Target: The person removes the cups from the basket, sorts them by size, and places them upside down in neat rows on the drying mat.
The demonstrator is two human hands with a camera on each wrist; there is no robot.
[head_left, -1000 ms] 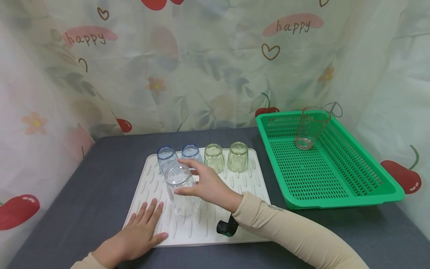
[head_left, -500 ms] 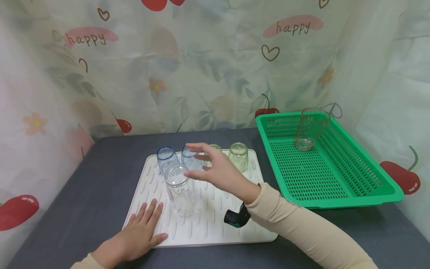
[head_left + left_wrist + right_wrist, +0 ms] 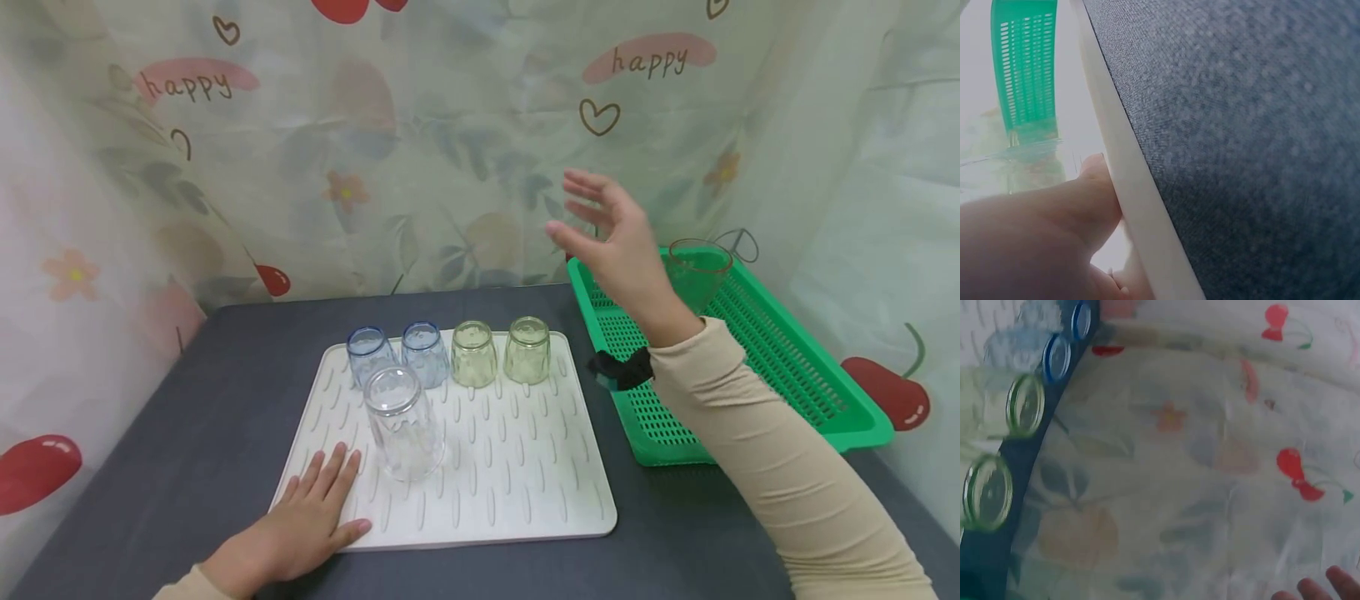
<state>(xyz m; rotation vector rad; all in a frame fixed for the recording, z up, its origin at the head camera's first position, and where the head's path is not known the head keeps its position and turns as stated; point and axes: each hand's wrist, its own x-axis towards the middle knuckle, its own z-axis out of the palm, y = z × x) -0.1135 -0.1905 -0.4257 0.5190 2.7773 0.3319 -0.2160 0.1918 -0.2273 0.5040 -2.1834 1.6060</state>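
Observation:
My left hand (image 3: 307, 517) lies flat with fingers spread on the front left corner of a white ribbed drying mat (image 3: 517, 475). Just beyond its fingertips stands a tall clear glass (image 3: 405, 429), upside down on the mat. My right hand (image 3: 618, 242) is raised in the air near the green basket's left side, fingers loosely bent and holding nothing. Inside the green basket (image 3: 795, 358) a tall glass with a pinkish rim (image 3: 699, 271) stands upright, its lower part hidden by my right hand and wrist.
Along the mat's back edge stand two blue glasses (image 3: 425, 357) and two green glasses (image 3: 474, 357), all upside down. A dark grey cloth (image 3: 225, 400) covers the table. A patterned curtain (image 3: 450, 167) closes off the back and sides.
My right hand has let go of the tall clear glass and moved up and right, from the mat to above the basket's left side. My left hand has stayed put.

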